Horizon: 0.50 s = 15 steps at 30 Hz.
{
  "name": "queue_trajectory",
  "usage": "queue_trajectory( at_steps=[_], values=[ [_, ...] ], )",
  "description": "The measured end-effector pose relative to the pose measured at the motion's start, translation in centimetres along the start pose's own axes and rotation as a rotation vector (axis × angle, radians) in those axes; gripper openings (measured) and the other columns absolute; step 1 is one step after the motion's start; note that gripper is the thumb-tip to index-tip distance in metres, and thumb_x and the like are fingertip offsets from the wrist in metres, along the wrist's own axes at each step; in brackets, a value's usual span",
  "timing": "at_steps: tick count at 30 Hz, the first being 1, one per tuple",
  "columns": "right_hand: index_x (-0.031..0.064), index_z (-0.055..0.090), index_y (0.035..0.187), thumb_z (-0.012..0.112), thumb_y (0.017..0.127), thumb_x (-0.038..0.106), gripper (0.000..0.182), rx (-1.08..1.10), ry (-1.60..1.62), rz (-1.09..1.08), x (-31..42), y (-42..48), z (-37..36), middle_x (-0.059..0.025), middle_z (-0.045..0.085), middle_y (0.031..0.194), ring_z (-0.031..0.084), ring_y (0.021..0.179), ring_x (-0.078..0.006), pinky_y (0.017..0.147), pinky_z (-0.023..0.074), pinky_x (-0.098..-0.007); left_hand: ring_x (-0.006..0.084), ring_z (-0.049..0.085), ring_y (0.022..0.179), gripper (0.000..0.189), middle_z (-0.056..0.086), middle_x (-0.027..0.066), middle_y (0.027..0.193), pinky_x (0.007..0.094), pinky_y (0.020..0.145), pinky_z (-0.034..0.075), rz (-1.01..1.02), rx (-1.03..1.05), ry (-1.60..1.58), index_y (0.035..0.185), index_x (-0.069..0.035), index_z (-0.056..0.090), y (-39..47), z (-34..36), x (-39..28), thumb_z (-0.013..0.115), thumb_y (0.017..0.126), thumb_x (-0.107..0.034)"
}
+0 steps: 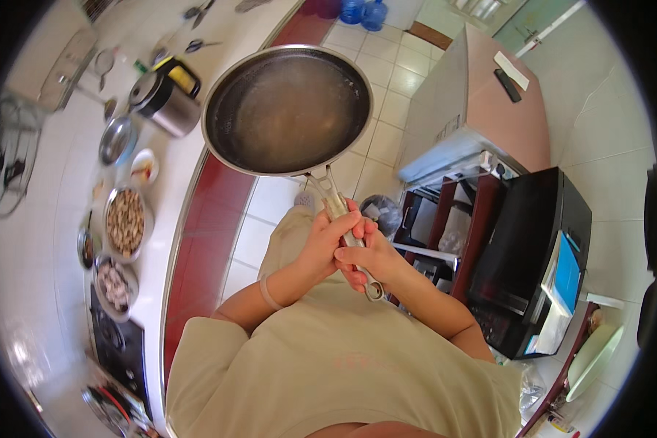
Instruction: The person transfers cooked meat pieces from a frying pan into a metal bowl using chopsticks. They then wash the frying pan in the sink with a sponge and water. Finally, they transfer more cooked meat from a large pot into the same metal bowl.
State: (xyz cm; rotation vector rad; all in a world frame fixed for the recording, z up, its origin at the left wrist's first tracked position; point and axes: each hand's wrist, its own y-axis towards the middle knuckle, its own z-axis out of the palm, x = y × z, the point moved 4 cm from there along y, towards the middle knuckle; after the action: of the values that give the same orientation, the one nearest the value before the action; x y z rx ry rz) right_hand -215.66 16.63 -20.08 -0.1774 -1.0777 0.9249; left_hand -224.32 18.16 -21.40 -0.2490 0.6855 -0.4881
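Both hands grip the metal handle (pixel 336 205) of a dark-lined frying pan (pixel 287 109), which is held out over the floor. Higher on the handle, toward the pan, is my left hand (pixel 326 238). My right hand (pixel 369 257) wraps the handle nearer its looped end. A hazy brownish patch covers the middle of the pan; whether it is liquid, I cannot tell. On the counter (pixel 167 180) to the left stand a bowl of brown diced pieces (pixel 125 222) and a bowl of pale pieces (pixel 114 287), perhaps raw meat.
A steel kettle (pixel 167 104), a metal bowl (pixel 117 140) and a black stove (pixel 120 350) are along the counter. To the right stand a black microwave oven (pixel 517 263) on a shelf rack, a lined waste bin (pixel 382 213) and a pinkish-topped cabinet (pixel 503 115).
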Motion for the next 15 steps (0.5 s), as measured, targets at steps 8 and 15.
queue_trajectory(
  at_steps=[8, 15],
  values=[
    [0.0015, 0.032, 0.092, 0.056, 0.071, 0.003, 0.032, -0.086, 0.034, -0.19, 17.8, 13.8, -7.5, -0.0072, 0.046, 0.056, 0.045, 0.036, -0.0144, 0.03, 0.0374, -0.0283, 0.0176, 0.054, 0.08, 0.015, 0.044, 0.0003, 0.068, 0.0359, 0.074, 0.047, -0.088, 0.13, 0.062, 0.088, -0.01, 0.043, 21.7, 2.4, -11.2, 0.053, 0.083, -0.019],
    [0.0024, 0.038, 0.085, 0.056, 0.072, 0.005, 0.022, -0.048, 0.024, -0.174, 34.4, 26.6, -14.0, -0.0063, 0.046, 0.055, 0.042, 0.035, -0.0128, 0.03, 0.0364, -0.0275, 0.0171, 0.054, 0.08, 0.014, 0.045, 0.0001, 0.066, 0.0339, 0.071, 0.047, -0.02, 0.105, 0.064, 0.084, -0.009, 0.043, 40.9, 4.1, -21.6, 0.053, 0.083, -0.018]
  ],
)
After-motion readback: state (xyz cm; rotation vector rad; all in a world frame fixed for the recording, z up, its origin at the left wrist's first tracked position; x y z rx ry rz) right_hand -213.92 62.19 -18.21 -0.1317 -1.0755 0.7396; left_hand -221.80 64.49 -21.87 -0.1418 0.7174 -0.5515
